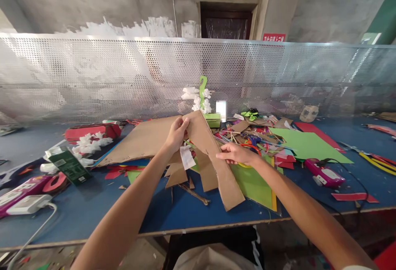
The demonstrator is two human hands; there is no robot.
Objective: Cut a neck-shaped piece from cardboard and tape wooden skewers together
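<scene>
My left hand (177, 133) grips the top of a brown cardboard cut-out (213, 158), fingers pinched on its upper edge. My right hand (235, 153) holds the same cardboard lower on its right edge, fingers closed on it. The cut-out is raised and tilted above the blue table (93, 204), its strips hanging toward the front edge. A larger flat cardboard sheet (139, 140) lies behind my left hand. A small white paper slip (187, 157) hangs by the cardboard below my left wrist.
Green paper sheets (306, 145) and coloured scraps crowd the right. A pink glue gun (323, 174) lies right, a power strip (27, 204) left, a green box (69, 165) and a red box (93, 132) at left. Perforated metal screen (93, 76) runs behind the table.
</scene>
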